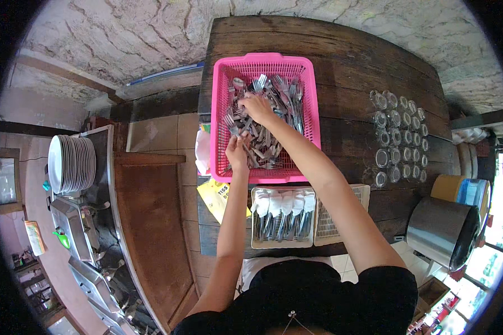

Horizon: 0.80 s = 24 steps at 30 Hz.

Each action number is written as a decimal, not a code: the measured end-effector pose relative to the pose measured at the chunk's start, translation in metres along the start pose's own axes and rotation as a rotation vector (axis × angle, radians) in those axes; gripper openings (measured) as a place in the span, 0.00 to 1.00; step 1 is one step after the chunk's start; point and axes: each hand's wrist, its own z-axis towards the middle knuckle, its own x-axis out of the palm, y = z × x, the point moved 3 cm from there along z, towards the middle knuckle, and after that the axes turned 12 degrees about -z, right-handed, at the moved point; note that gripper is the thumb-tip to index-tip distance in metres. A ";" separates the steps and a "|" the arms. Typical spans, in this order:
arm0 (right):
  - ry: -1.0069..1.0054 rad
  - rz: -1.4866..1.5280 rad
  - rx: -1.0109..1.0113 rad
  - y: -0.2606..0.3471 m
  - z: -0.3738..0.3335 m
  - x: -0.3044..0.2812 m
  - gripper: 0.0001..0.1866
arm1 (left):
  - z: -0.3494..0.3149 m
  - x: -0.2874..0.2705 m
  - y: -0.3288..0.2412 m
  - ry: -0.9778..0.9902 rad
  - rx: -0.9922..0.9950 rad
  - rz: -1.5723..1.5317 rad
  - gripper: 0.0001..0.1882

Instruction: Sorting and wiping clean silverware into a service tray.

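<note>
In the head view, the left hand (237,151), near the frame's centre, pinches a fork (232,125) over the pink basket (262,180) of loose cutlery (257,149) at upper centre. The right hand (256,108) reaches among the pieces; its grip I cannot tell. On the counter (346,100), glasses (395,118) stand at right.

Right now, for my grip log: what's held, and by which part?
Left hand: a silver metal fork, by its handle. Right hand: cannot be told.
</note>
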 end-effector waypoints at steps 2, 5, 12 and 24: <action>-0.080 0.257 0.041 0.002 -0.002 -0.015 0.06 | 0.003 -0.003 -0.001 -0.046 0.064 0.180 0.11; -0.292 0.463 0.033 0.010 -0.015 -0.054 0.07 | -0.003 0.001 -0.010 -0.077 0.193 0.011 0.12; -0.453 0.812 0.170 -0.004 -0.102 -0.127 0.08 | -0.061 0.067 -0.024 0.186 0.092 0.106 0.13; -0.327 0.954 0.476 -0.036 -0.280 -0.112 0.08 | -0.208 0.085 0.045 0.526 -0.178 0.322 0.12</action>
